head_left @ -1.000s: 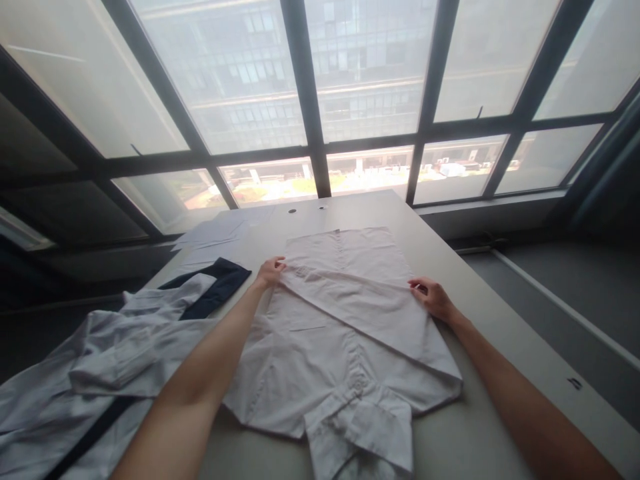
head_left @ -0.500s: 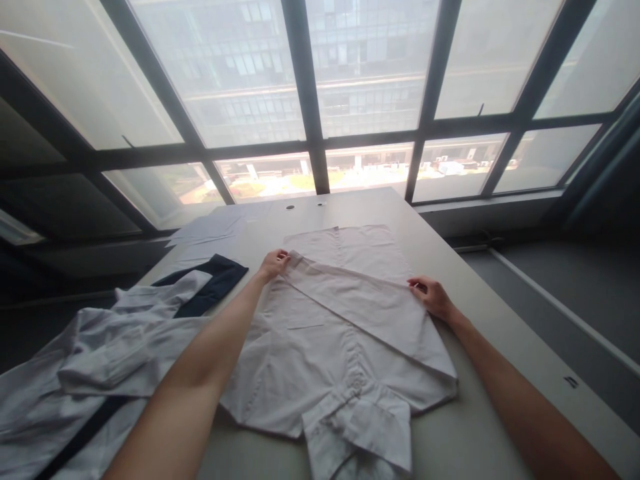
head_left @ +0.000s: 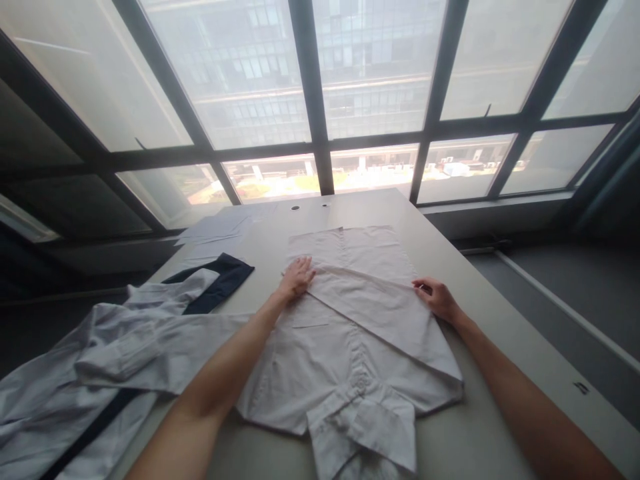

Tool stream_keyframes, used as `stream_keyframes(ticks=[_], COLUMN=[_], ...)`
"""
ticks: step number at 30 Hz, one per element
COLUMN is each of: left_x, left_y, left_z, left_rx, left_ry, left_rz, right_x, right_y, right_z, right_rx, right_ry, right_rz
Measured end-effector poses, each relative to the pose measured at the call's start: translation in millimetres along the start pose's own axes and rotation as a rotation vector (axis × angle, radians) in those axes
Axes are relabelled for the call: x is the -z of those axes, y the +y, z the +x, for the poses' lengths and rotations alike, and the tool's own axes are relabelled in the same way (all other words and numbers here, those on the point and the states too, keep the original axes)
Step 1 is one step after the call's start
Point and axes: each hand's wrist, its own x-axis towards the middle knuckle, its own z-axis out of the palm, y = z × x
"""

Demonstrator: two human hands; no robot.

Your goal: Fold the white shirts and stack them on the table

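A white button-up shirt (head_left: 320,360) lies spread on the table with its collar toward me. Its right sleeve (head_left: 365,293) is folded across the front, slanting up to the left. My left hand (head_left: 297,277) rests flat with fingers stretched out over the cuff end of that sleeve, which it mostly covers. At the shirt's right edge, my right hand (head_left: 435,297) has its fingers pinched on the cloth at the sleeve's fold. The other sleeve (head_left: 200,340) stretches out to the left, passing under my left forearm.
Left of the shirt lies a heap of white garments (head_left: 115,347) with a dark navy cloth (head_left: 225,277). White sheets (head_left: 215,230) lie at the table's far left. The white table (head_left: 370,207) ends near large windows, with a round hole (head_left: 295,208) by its far edge.
My left hand has let go of the cuff's edge and now lies flat on it, slightly further right. The right hand stays at the same fold. The view has shifted slightly.
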Motion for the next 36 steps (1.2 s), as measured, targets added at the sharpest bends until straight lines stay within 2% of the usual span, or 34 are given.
stream_keyframes(ticks=[2,5,7,9,13,15,17,19,21,23,26,30,36], left_x=[-8.2,-8.6,-5.4,-3.4,-4.2,-4.9,-4.8,-4.2,-3.6,-3.6,-4.1,-3.8,-2.3], left_y=[6,10,11,12,11,11,11,12,12,12,11,12,14], left_z=[-7,-11,-11,-11,-10,-10,-10,-10,-9,-8,-7,-6,-7], left_rx=[0.006,0.049,0.074,0.085,0.087,0.087,0.088,0.089,0.091,0.097,0.101,0.094,0.096], left_ry=[-0.08,-0.209,-0.254,-0.264,-0.247,-0.243,-0.248,-0.253,-0.254,-0.253,-0.26,-0.265,-0.254], left_rz=[0.097,0.297,0.357,0.364,0.369,0.377,0.384,0.385,0.383,0.379,0.369,0.361,0.37], right_x=[0,-1,-2,-1,12,21,24,20,8,-4,-10,0,20], right_y=[0,-1,-4,-9,-19,-27,-40,-57,-74,-86,-88,-80,-68], right_z=[0,0,-1,-3,-6,-5,-6,-12,-25,-46,-81,-109,-105], right_rx=[0.003,0.002,0.007,0.016,-0.025,-0.096,-0.127,-0.047,0.099,0.194,0.171,0.134,0.121], right_ry=[-0.002,-0.012,-0.022,-0.004,0.174,0.29,0.354,0.292,0.101,-0.123,-0.34,-0.353,-0.301], right_rz=[0.003,0.002,-0.031,-0.159,-0.574,-0.647,-0.609,-0.511,-0.427,-0.436,-0.553,-0.652,-0.704])
